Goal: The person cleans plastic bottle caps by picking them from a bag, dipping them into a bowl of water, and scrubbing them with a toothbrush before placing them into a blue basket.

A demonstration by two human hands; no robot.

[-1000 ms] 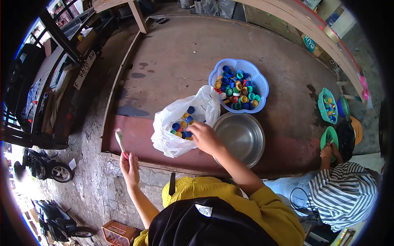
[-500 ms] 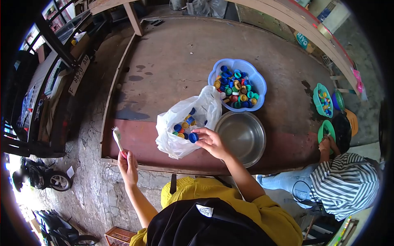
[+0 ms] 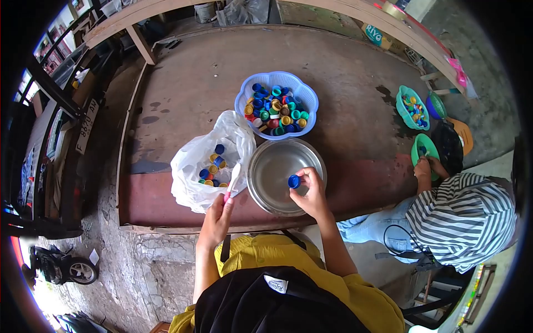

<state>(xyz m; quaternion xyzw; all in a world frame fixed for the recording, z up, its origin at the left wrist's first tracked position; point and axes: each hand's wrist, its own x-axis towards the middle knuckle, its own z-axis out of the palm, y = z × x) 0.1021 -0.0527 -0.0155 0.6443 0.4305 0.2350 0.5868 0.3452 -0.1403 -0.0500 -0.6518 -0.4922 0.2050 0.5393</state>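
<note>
My right hand (image 3: 313,197) pinches a blue bottle cap (image 3: 294,181) over the steel bowl (image 3: 267,180), its hollow side facing up toward me. In my left hand (image 3: 215,222) is a toothbrush (image 3: 235,176) with a pink and white handle, held upright beside the bowl's left rim and in front of the bag. The white plastic bag (image 3: 186,166) lies open on the left, with several blue, yellow and red caps inside. Behind the bowl stands a blue plastic basket (image 3: 310,105) heaped with caps of many colours.
On the right, a person in a striped top (image 3: 463,213) handles something in a green bowl (image 3: 420,145). Beyond it sits a turquoise basket (image 3: 404,114) of caps. A wooden rail (image 3: 311,11) crosses above the table's (image 3: 189,77) far side.
My right hand has carried the blue cap from the bag to above the steel bowl. My left hand has brought the toothbrush inward from the left, and the view has shifted right.
</note>
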